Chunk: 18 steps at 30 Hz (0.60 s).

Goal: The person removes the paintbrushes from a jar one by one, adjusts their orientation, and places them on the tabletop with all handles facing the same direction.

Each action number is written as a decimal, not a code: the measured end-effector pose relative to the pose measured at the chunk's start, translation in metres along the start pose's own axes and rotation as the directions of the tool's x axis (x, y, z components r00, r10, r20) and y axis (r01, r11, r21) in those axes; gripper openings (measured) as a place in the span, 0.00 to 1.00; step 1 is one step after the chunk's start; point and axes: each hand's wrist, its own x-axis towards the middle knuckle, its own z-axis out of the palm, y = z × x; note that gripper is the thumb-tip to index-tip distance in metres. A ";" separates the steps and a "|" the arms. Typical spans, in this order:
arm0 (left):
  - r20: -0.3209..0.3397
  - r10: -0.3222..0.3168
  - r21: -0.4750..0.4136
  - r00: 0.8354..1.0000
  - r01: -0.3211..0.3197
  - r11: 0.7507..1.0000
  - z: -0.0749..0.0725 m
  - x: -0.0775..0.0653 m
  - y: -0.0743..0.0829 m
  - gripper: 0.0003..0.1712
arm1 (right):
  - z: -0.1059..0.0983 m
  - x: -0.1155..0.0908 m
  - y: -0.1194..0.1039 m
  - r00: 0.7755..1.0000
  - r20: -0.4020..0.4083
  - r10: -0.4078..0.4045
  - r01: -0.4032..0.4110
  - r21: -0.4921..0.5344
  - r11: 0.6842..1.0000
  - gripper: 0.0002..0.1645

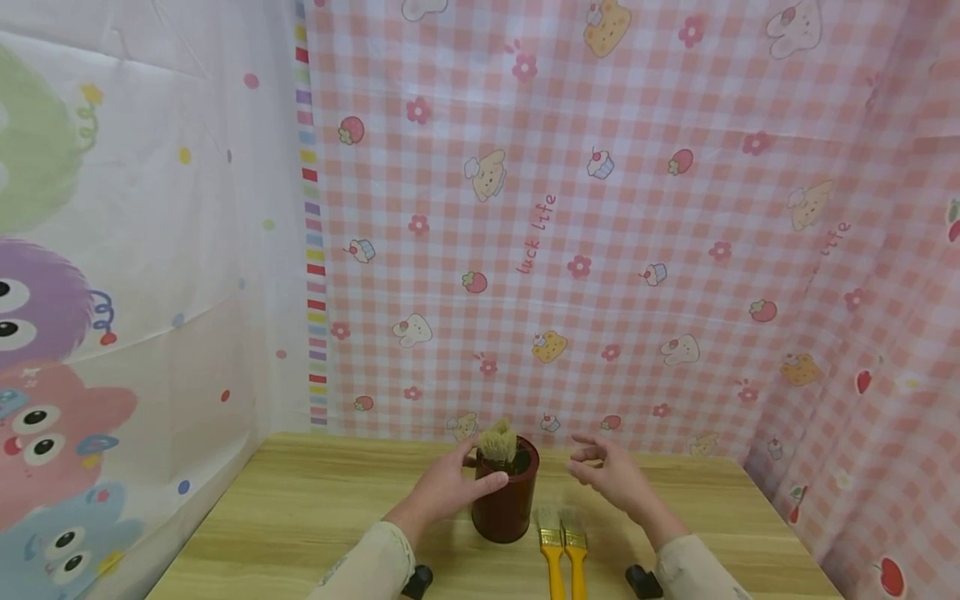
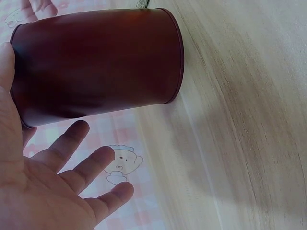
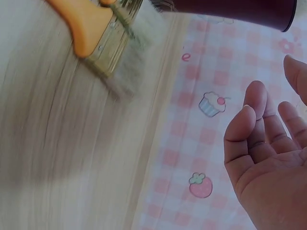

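Note:
A dark red, cylindrical cup (image 1: 504, 508) stands upright on the table, also large in the left wrist view. My left hand (image 1: 448, 487) grips it near the rim, thumb across the front, the other fingers behind or spread away. Pale bristles (image 1: 498, 442) stick up out of the cup's mouth; what they belong to is hidden inside. To the right of the cup, my right hand (image 1: 611, 475) hovers with loosely bent fingers and holds nothing. Two paintbrushes with yellow-orange handles, a left one (image 1: 551, 546) and a right one (image 1: 576, 546), lie side by side, bristles pointing away from me.
The wooden table (image 1: 300, 517) reaches back to a pink checked cloth (image 1: 450, 333) hanging behind it. A white cloth with cartoon figures (image 1: 45, 417) hangs on the left. Black objects, one near the left sleeve (image 1: 417, 582) and one near the right sleeve (image 1: 642, 582), show at the front.

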 end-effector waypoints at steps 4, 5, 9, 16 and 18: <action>0.000 -0.004 -0.013 1.000 0.004 1.000 0.000 -0.001 0.001 0.59 | 0.006 0.002 -0.006 1.000 -0.003 -0.027 0.027 -0.008 1.000 0.33; 0.001 0.000 -0.016 1.000 0.000 1.000 -0.001 -0.002 0.001 0.59 | 0.008 0.002 -0.008 1.000 -0.005 -0.030 0.030 -0.009 1.000 0.33; 0.005 0.021 -0.019 1.000 -0.020 1.000 -0.001 -0.004 0.002 0.57 | 0.013 0.005 -0.011 0.999 -0.001 -0.043 0.043 -0.007 0.999 0.34; 0.012 0.029 -0.048 1.000 -0.029 0.998 -0.001 -0.005 0.001 0.56 | 0.018 0.008 -0.022 0.998 0.018 -0.064 0.064 -0.014 0.998 0.32; 0.014 0.034 -0.060 0.999 -0.033 0.998 -0.001 -0.005 0.001 0.56 | 0.020 0.009 -0.026 0.997 0.020 -0.071 0.071 -0.028 0.997 0.32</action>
